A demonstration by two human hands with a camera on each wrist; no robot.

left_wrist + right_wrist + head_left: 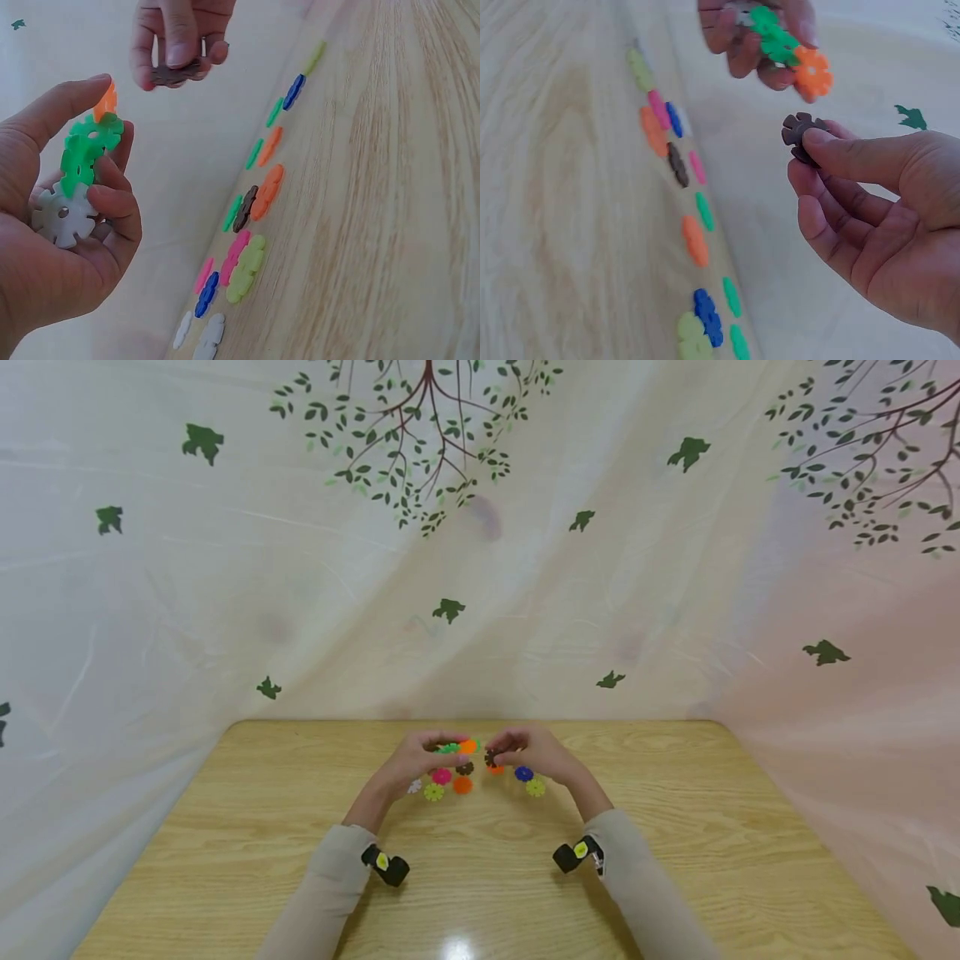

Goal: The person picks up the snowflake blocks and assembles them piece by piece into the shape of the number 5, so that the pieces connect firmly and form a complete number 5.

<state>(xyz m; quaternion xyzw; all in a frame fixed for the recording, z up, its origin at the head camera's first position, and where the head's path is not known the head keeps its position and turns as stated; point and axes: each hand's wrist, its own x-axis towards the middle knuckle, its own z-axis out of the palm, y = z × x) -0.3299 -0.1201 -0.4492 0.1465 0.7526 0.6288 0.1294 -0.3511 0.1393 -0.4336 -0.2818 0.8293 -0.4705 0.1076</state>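
Brown disc (pixel 792 129): pinched between the thumb and fingers of the right hand (pixel 885 206), raised above the table (pixel 465 868).
Left hand (pixel 56 262): curled round a chain of four notched discs, also raised above the table.
Chain: made up of a white disc (pixel 49 217), two green discs (pixel 91 136) and an orange disc (pixel 105 103) at the end by the thumb tip.
Gap: left between the brown disc and the chain; the two are seen near each other but apart in the right wrist view.
White end: shown clearly in the left wrist view, partly covered by fingers in the right one, hidden in the head view.
Orange end: turned face-on, centre hole included, in the right wrist view; seen narrow in the left.
Loose discs: spread flat beneath the hands, with pink (pixel 442 776), blue (pixel 524 773) and lime (pixel 535 787) among them.
Second blue disc (pixel 207 294): shown beside the pink ones in both wrist views, not made out in the head view.
Sleeves (pixel 330 877) and wrist cameras (pixel 577 853): seen only in the head view.
Cloth (pixel 360 610): hung behind the table, printed with birds and leafy branches.
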